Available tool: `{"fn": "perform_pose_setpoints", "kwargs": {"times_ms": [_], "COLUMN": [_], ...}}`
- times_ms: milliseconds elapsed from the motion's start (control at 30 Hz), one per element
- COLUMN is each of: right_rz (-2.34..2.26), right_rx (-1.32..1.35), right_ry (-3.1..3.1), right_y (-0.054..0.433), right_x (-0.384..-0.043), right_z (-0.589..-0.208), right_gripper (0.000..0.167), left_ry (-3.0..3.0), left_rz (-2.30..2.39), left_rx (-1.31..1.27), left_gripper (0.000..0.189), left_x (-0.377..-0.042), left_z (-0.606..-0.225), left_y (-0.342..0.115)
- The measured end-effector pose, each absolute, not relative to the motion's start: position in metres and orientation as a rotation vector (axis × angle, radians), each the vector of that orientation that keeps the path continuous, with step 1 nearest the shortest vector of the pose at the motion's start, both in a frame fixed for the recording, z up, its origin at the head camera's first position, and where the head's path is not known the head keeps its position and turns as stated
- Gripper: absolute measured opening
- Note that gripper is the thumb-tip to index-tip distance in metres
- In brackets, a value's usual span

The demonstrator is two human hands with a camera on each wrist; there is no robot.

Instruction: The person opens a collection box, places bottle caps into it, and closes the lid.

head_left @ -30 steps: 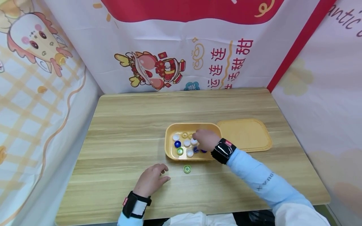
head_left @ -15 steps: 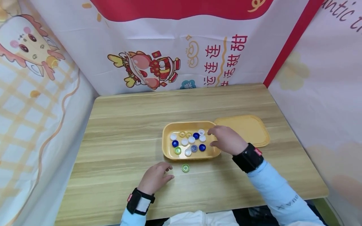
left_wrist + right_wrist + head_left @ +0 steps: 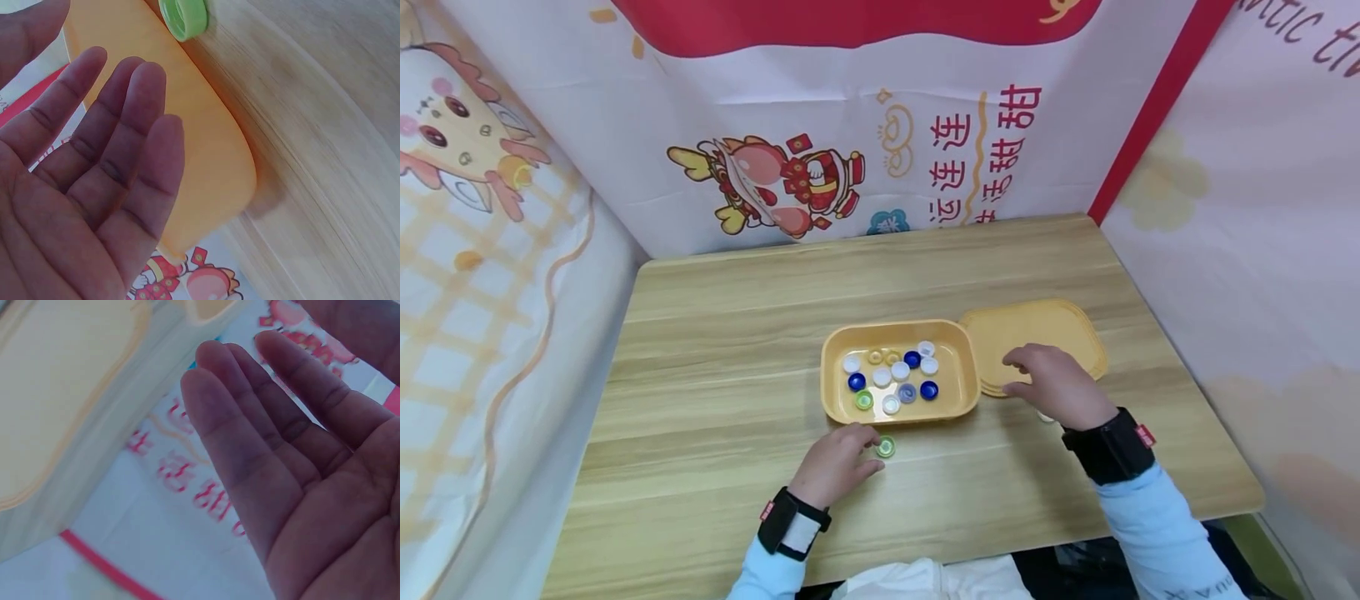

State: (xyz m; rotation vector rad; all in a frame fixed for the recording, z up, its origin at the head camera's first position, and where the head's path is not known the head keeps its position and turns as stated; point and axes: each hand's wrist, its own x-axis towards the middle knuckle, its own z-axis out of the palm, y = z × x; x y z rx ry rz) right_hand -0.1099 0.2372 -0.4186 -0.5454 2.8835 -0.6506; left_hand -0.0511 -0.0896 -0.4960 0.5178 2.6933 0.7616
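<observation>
My left hand (image 3: 837, 465) hovers at the front of a yellow plastic box (image 3: 955, 396), its fingertips right beside a green bottle cap (image 3: 886, 447) on the table. In the left wrist view the fingers of that hand (image 3: 106, 162) are loosely extended with nothing in them; the box's wall (image 3: 219, 144) and the cap (image 3: 192, 17) lie beyond. Over the front of the yellow lid (image 3: 1037, 321) is my right hand (image 3: 1060, 387), holding nothing, its fingers (image 3: 215, 419) relaxed. A white round piece (image 3: 1046, 417) shows partly from beneath it.
Inside the box lie several bottle caps: white ones (image 3: 900, 371), blue ones (image 3: 928, 390), yellow ones (image 3: 876, 357) and a green cap (image 3: 864, 400). The lid lies against the box's right end. Printed cloth (image 3: 760, 92) hangs behind the wooden table (image 3: 715, 350).
My right hand has left the box and moved right, over the lid's front. The left hand has shifted right, closer to the green bottle cap. The view has also turned slightly.
</observation>
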Motion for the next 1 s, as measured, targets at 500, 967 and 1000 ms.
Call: {"fn": "perform_pose_setpoints", "kwargs": {"times_ms": [500, 967, 1000], "right_rz": [-0.688, -0.697, -0.692], "right_rx": [-0.168, -0.144, -0.15], "right_ry": [2.763, 2.78, 2.781], "right_y": [0.299, 0.299, 0.298], "right_x": [-0.101, -0.102, -0.102], "right_z": [-0.482, -0.514, -0.514], "right_gripper": [0.035, 0.024, 0.024], "left_ry": [2.684, 2.681, 2.683], "left_rz": [0.751, 0.751, 0.753], "left_rx": [0.561, 0.541, 0.539], "left_gripper": [0.026, 0.026, 0.026], "left_x": [-0.054, -0.052, -0.051], "left_z": [-0.499, -0.5, -0.5], "left_y": [-0.081, -0.081, -0.081]}}
